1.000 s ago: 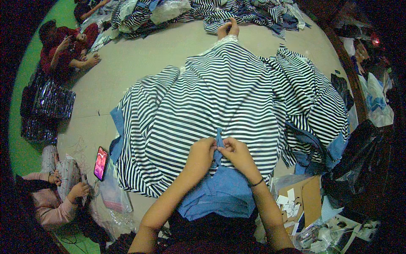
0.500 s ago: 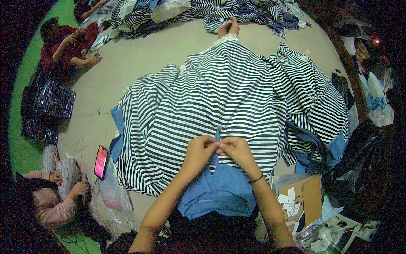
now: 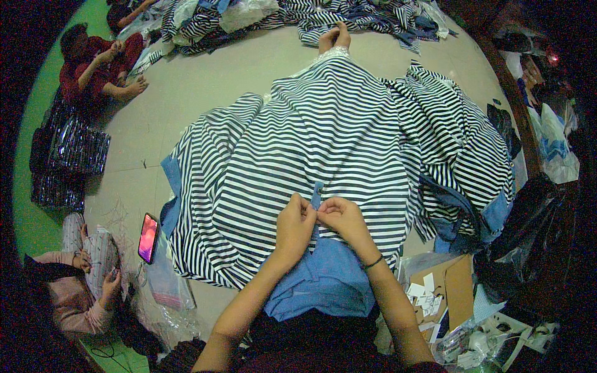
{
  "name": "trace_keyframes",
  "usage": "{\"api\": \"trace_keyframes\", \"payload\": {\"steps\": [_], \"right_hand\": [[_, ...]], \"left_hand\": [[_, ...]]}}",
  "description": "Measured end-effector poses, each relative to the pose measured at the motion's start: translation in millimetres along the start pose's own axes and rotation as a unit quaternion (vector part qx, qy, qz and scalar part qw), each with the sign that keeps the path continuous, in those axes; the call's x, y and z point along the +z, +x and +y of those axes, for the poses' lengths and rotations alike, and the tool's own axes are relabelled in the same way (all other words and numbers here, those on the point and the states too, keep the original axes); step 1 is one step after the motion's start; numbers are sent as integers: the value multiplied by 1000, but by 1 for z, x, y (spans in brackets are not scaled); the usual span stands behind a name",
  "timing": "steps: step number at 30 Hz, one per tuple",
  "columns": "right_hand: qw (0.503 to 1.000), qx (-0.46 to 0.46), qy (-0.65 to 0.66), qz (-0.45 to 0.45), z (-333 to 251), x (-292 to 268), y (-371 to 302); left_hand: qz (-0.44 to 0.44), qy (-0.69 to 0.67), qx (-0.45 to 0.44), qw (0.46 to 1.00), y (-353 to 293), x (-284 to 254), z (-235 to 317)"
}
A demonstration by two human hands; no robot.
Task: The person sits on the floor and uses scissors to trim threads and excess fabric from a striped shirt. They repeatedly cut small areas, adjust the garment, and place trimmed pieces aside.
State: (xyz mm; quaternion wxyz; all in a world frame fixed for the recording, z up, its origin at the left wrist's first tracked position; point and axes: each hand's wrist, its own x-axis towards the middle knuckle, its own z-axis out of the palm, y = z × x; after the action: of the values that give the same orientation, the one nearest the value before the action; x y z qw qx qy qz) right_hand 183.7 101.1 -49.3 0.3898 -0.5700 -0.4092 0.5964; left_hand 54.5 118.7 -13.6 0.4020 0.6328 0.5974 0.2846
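A black-and-white striped garment is spread out in front of me, with its blue denim collar bunched nearest my body. A narrow blue placket with a dark button runs up from the collar. My left hand pinches this strip from the left, fingers closed. From the other side my right hand pinches it too, its fingertips almost meeting the left ones. Whether a button lies between the fingertips is hidden.
More striped clothing lies at the right, and a heap at the back. Bare feet stick out beyond the garment. A phone rests left, near a seated person. An open cardboard box holds white tags.
My hands have shifted slightly left, and more of the placket with its button shows above them. The seated person at the lower left has moved a hand lower.
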Motion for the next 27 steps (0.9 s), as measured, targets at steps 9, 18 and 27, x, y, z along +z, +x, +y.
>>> {"api": "trace_keyframes", "payload": {"steps": [9, 18, 27], "right_hand": [[995, 46, 91, -22, 1, -2, 4], [962, -78, -261, -12, -28, 14, -35], [959, -45, -275, 55, -20, 19, -37]], "left_hand": [[16, 61, 54, 997, -4, 8, -8], [-83, 10, -10, 996, -4, -10, 3], [-70, -42, 0, 997, -20, -12, -1]]}}
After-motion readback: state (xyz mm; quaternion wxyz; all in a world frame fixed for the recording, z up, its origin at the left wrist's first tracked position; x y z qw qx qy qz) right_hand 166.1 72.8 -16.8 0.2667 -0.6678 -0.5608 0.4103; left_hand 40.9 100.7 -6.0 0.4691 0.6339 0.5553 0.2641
